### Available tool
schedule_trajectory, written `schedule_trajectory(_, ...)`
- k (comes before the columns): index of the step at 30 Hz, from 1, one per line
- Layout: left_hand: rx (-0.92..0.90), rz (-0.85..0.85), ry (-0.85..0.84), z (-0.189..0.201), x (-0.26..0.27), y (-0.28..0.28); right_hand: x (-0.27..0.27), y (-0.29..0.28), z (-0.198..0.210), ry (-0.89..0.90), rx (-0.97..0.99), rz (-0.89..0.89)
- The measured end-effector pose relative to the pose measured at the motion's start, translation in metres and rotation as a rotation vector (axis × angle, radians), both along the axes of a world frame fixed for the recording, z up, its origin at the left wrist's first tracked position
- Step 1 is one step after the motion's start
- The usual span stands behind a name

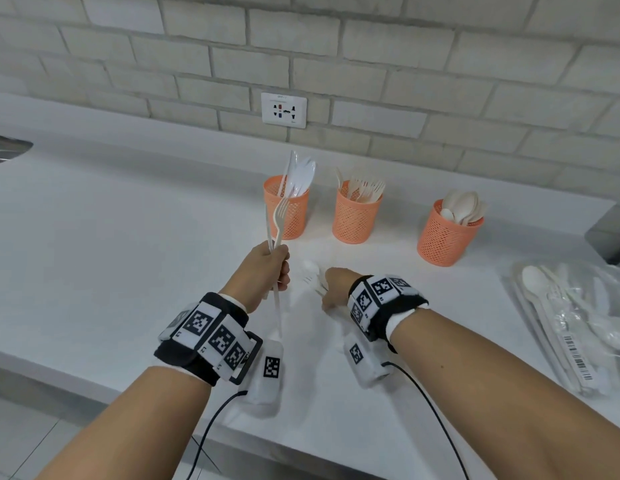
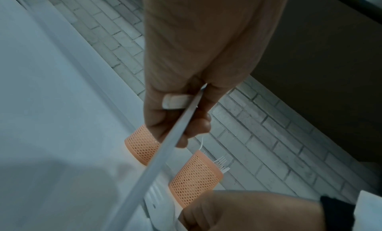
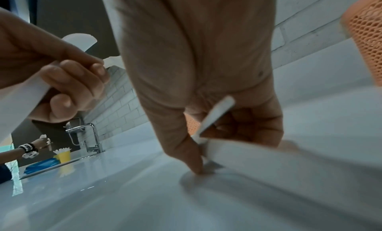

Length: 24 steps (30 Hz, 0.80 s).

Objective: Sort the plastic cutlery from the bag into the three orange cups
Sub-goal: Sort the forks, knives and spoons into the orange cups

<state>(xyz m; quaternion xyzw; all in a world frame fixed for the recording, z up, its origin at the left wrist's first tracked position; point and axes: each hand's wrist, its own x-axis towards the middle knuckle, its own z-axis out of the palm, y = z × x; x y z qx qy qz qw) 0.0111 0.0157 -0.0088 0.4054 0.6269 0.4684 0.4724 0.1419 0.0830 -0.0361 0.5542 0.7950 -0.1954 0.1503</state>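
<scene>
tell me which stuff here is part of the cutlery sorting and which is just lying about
Part of the job:
- three orange cups
- fork and knife gripped in the left hand
- cutlery under the right hand
- bag of cutlery

Just lying about:
- wall socket
- tap
- yellow cup
- sink edge

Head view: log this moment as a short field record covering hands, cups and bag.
left hand: grips a fork and a knife, raised upright
right hand: low on the counter, gripping cutlery pieces
left cup: knives
middle cup: forks
right cup: spoons
bag: on the counter at right, cutlery inside
</scene>
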Motion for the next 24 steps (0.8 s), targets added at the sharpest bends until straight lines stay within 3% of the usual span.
schedule_trajectory(5,-0.001,-0.020,0.013,0.002,0.003,0.000,0.003,0.001,-0.003,-0.056,-0.028,0.091)
schedule_trajectory(9,-0.001,-0.034,0.018,0.003,0.006,0.000,0.011,0.002,-0.003,-0.039,0.064,0.159)
schedule_trajectory(15,-0.007,-0.066,0.010,0.003,0.014,-0.001,0.044,0.003,0.033,0.215,0.057,0.124)
schedule_trajectory(19,-0.004,-0.091,-0.019,0.003,0.022,0.001,0.077,-0.009,0.038,0.120,0.000,0.169)
schedule_trajectory(24,-0.016,-0.098,-0.099,0.005,0.035,0.006,0.102,-0.024,0.009,0.074,-0.060,0.180)
